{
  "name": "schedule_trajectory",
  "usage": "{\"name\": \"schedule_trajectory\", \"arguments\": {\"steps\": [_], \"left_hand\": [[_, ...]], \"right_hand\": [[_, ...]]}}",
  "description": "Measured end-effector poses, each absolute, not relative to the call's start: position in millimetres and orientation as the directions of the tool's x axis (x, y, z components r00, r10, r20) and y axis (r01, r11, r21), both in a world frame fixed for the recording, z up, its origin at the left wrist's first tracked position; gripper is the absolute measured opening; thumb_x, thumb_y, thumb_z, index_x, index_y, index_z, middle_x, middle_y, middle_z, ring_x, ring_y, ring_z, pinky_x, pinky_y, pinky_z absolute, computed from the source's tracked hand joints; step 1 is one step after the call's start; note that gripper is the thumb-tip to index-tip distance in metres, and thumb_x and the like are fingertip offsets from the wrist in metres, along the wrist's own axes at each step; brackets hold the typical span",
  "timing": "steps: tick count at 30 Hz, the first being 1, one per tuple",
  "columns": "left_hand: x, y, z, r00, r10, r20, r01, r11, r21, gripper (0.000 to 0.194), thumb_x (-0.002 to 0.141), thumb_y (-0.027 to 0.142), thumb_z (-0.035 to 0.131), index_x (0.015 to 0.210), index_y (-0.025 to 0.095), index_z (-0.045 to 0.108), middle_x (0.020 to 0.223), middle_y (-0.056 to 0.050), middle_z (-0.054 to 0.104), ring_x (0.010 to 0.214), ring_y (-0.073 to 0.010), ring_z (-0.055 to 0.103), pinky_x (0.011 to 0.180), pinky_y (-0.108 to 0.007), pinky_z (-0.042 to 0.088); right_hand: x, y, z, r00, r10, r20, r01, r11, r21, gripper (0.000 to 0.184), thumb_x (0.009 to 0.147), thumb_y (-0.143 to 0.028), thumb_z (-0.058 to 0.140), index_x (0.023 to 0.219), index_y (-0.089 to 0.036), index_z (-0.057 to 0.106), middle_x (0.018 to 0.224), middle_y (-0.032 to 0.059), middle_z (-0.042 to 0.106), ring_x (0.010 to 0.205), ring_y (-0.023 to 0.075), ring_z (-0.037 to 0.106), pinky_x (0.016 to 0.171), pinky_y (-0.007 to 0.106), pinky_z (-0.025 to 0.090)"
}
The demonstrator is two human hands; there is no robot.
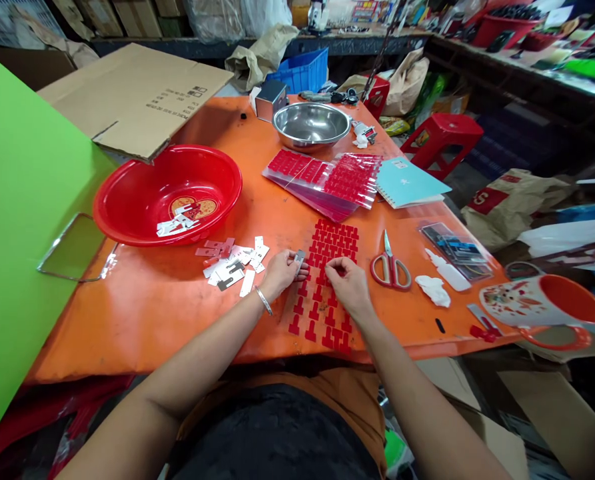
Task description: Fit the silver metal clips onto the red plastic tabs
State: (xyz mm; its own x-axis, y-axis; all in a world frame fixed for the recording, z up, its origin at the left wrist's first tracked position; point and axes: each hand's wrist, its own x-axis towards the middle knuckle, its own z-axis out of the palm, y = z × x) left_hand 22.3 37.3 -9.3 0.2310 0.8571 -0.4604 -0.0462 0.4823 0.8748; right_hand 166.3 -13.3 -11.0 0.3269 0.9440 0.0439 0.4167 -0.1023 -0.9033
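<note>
noting a small metal clip (pixel 300 261) held over the orange table (pixel 142 320), long axis pointing away from the person, pinched between thumb and fingers of the left hand (pixel 282 273). loose metal pieces (pixel 232 270) lie left of it. nothing obstructs. red sheet of t-shaped pieces (pixel 334 250) adjoins on the right, under the half-closed right hand (pixel 350 285); any grip there cannot be confirmed. red-handled scissors (pixel 390 270) lie further right.

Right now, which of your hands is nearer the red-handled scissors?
Right. The right hand is just left of the red-handled scissors in the view, not touching them. The left hand is farther left, beyond the right hand.
</note>
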Motion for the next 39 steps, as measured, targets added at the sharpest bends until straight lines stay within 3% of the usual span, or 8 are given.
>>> {"name": "schedule_trajectory", "arguments": {"steps": [5,11,20,39], "left_hand": [[17,31,4,0.261,0.866,-0.426,-0.094,0.462,0.882,0.015,0.081,-0.004,0.05,0.087,0.009,0.057,0.073,-0.005,0.068,0.058,-0.0092,0.064,0.067,-0.026,0.056],[-2,2,22,0.399,0.825,-0.4,-0.229,0.512,0.828,0.02,0.073,0.001,0.062,0.092,0.009,0.064,0.074,-0.005,0.07,0.061,-0.0115,0.066,0.071,-0.026,0.056],[-20,-18,24,0.469,0.799,-0.377,-0.258,0.532,0.807,0.032,0.067,0.019,0.077,0.096,0.009,0.069,0.077,-0.007,0.071,0.064,-0.0123,0.066,0.069,-0.025,0.055],[-21,-20,24,0.491,0.786,-0.376,-0.261,0.545,0.797,0.032,0.065,0.02,0.079,0.094,0.009,0.069,0.08,-0.007,0.072,0.067,-0.012,0.066,0.07,-0.025,0.055]], "right_hand": [[159,-19,4,0.394,0.918,-0.038,0.152,-0.106,-0.983,0.017,0.066,-0.03,0.066,0.075,-0.019,0.056,0.068,-0.0017,0.056,0.063,0.0135,0.052,0.062,0.028,0.043],[129,-32,21,0.344,0.938,-0.043,0.036,-0.059,-0.998,0.021,0.064,-0.03,0.068,0.073,-0.02,0.053,0.068,-0.0021,0.057,0.06,0.0131,0.054,0.058,0.027,0.044],[113,-46,21,0.276,0.961,0.009,0.169,-0.04,-0.985,0.013,0.069,-0.027,0.063,0.075,-0.02,0.053,0.071,-0.0004,0.059,0.062,0.0138,0.055,0.058,0.028,0.047],[111,-51,21,0.269,0.963,0.034,0.235,-0.031,-0.972,0.011,0.073,-0.026,0.062,0.078,-0.021,0.054,0.074,0.0006,0.061,0.065,0.0151,0.059,0.06,0.029,0.05]]}}
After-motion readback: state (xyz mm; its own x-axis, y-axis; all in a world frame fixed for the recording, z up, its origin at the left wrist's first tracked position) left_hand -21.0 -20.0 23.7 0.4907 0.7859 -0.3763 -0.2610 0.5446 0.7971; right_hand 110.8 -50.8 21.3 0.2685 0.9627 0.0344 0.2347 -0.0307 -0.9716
